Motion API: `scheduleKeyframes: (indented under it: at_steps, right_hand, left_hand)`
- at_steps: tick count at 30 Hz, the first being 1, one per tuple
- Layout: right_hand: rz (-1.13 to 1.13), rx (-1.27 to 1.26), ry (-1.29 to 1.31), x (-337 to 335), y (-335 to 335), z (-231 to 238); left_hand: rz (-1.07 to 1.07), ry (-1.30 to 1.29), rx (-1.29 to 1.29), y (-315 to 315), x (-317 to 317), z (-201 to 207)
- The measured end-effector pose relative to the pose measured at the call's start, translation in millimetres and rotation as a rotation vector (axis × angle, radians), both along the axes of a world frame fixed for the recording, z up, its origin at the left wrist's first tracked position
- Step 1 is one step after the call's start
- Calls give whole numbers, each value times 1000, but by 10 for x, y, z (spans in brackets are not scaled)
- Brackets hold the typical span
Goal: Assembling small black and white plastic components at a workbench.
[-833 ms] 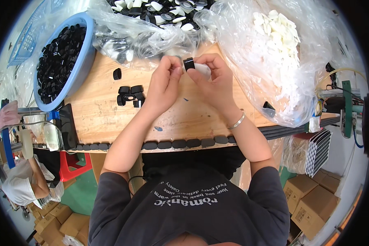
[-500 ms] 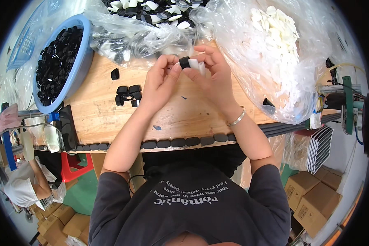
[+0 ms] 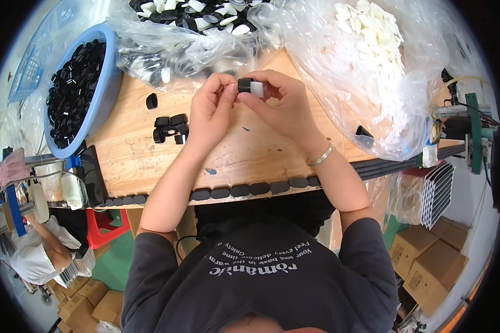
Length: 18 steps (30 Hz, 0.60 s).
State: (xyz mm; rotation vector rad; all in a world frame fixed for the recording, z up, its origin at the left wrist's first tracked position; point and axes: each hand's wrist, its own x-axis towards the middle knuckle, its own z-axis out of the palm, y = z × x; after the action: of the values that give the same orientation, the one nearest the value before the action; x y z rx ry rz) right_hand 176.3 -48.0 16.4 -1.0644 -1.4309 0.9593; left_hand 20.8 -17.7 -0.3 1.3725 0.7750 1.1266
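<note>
Above the wooden table, a small black hollow cap (image 3: 245, 85) is held between both hands. A white plastic insert (image 3: 256, 89) sits against its right side; how far it goes in, I cannot make out. My left hand (image 3: 211, 109) is closed, its thumb and forefinger pinching at the cap's left side. My right hand (image 3: 283, 105) is closed too, with its thumb under the cap and curled fingers behind the white insert. On the table to the left lie a cluster of black caps (image 3: 162, 132) and a single black cap (image 3: 151, 101).
A blue basin (image 3: 113, 66) full of black caps stands at the left. Clear plastic bags hold mixed black and white pieces (image 3: 205, 19) at the back and white pieces (image 3: 372, 33) at the right. Black oval pads (image 3: 240, 191) line the table's front edge. Another person (image 3: 41, 252) sits lower left.
My right fingers have curled in, and the white insert shows less spread than before beside the black cap. Both hands stay together; the whole view has shifted slightly.
</note>
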Motion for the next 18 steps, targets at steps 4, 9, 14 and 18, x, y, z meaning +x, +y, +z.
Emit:
scheduleKeyframes:
  at_steps: [4, 9, 14, 18]
  right_hand:
    - [8, -48, 63, 6, 1, -26]
    - [-41, -63, 196, -27, -6, 37]
    - [-76, 24, -3, 17, -9, 82]
    - [-184, 154, -72, -13, -12, 50]
  left_hand:
    - [87, 65, 110, 18, -8, -11]
    - [59, 23, 69, 15, -11, -45]
    - [10, -46, -39, -7, 59, 20]
    - [-41, -43, -51, 40, -13, -39]
